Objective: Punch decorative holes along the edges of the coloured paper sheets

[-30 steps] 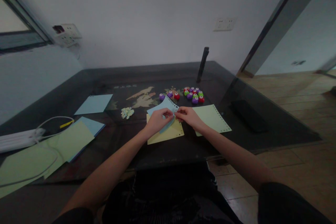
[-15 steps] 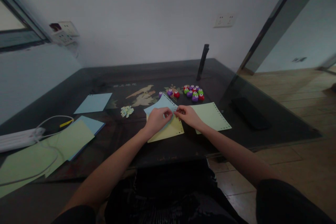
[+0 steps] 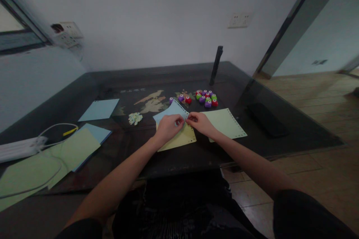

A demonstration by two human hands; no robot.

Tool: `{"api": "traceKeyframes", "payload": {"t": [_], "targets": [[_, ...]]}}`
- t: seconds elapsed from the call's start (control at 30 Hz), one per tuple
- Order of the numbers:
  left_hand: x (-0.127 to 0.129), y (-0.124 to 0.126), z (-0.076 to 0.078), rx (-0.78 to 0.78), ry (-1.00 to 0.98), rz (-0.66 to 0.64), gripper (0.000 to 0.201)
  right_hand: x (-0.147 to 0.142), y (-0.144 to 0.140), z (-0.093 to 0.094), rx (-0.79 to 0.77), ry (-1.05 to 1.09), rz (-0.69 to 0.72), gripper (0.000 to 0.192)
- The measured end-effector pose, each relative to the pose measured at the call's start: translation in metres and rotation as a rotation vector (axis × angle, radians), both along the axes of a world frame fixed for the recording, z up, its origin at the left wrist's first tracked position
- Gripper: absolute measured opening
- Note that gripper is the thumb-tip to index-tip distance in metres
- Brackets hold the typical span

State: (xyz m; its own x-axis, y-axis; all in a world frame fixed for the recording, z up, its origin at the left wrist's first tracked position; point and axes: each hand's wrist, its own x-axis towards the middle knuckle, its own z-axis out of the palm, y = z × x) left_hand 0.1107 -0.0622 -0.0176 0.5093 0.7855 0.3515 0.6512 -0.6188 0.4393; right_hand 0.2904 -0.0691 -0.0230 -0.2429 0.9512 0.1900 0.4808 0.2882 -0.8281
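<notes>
My left hand (image 3: 169, 126) and my right hand (image 3: 202, 123) meet at the middle of the table, fingertips almost touching. Both are closed in a pinch at the edge of a light blue sheet of paper (image 3: 171, 109) with a row of punched holes. The fingers cover the exact spot they grip. Under the blue sheet lies a yellow punched sheet (image 3: 179, 140). A pale green punched sheet (image 3: 226, 124) rests flat beside my right forearm. Left of my left hand is a small heap of pale paper bits (image 3: 135, 118).
Red, purple and green eye-like pieces (image 3: 207, 99) cluster behind the papers. A black post (image 3: 216, 65) rises at the back; a flat dark object (image 3: 266, 120) lies right. At left are a blue sheet (image 3: 100, 109), green sheets (image 3: 81, 143), a cable and a white power strip (image 3: 21, 149).
Both hands keep the same pinch at the blue sheet's edge. The whole view has shifted very slightly; nothing else has visibly moved.
</notes>
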Motion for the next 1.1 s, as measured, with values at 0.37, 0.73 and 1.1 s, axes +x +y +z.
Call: {"api": "traceKeyframes", "payload": {"t": [0.37, 0.73, 1.1], "targets": [[0.0025, -0.0027, 0.0023, 0.041, 0.032, 0.017, 0.008, -0.0014, -0.0006, -0.0006, -0.004, -0.008, -0.015, 0.010], [0.0059, -0.0039, 0.0013, 0.052, 0.027, 0.024, 0.008, -0.0028, 0.0003, -0.0036, 0.008, 0.038, -0.044, 0.010], [0.0061, -0.0035, 0.0002, 0.070, -0.026, 0.006, 0.009, -0.0053, 0.0012, -0.0083, -0.129, 0.264, -0.013, 0.013]]}}
